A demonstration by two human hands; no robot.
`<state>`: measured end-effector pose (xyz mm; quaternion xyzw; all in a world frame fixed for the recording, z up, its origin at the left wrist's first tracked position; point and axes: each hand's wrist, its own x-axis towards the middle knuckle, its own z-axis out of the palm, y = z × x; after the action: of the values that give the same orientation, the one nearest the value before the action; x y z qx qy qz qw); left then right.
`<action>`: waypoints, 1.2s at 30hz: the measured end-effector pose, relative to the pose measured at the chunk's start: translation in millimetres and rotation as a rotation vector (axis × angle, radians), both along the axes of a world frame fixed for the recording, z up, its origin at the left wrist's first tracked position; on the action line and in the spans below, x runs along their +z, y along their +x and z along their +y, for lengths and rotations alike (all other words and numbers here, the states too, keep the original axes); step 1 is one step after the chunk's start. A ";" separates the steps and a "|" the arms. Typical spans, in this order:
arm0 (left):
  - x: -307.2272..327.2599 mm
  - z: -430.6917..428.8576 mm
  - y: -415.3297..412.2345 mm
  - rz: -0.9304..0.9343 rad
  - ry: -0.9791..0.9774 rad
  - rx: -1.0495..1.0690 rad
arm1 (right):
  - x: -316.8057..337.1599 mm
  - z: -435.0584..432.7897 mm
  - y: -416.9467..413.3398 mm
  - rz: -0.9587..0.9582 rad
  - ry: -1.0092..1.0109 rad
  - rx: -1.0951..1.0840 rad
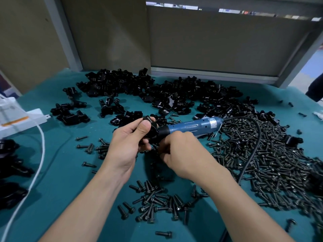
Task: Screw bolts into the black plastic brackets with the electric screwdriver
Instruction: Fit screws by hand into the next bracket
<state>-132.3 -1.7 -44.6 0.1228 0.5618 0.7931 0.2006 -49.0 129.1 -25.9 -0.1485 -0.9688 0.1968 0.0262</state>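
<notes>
**Black plastic bracket [151, 127] held over the table**

Left hand [127, 145] grips it between thumb and fingers. Right hand [181, 152] curls just beside; what it pinches, I cannot tell. Blue electric screwdriver [192, 127] points at the bracket. Bolts [262, 154] cover the green cloth [70, 172].

I see a teal-covered surface [61, 172]. Black brackets [157, 91] are heaped across its upper centre. Loose bolts [271, 154] form a dense heap at right and a smaller scatter at lower centre. A white cable [39, 154] crosses the left side.
</notes>
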 end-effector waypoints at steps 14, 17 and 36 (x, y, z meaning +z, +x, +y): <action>-3.9 1.8 1.8 0.031 -0.043 -0.055 | 5.3 8.9 0.1 -0.072 0.004 -0.085; -5.2 1.2 0.9 0.034 -0.040 -0.058 | 5.2 9.4 0.1 -0.063 0.013 -0.079; -6.1 0.9 4.9 0.174 -0.089 -0.126 | 26.6 15.8 6.4 0.477 -0.781 -0.117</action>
<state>-127.4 -0.7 -50.7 0.2171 0.6028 0.7397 0.2057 -42.6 144.9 0.6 -0.1523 -0.7790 0.5738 0.2018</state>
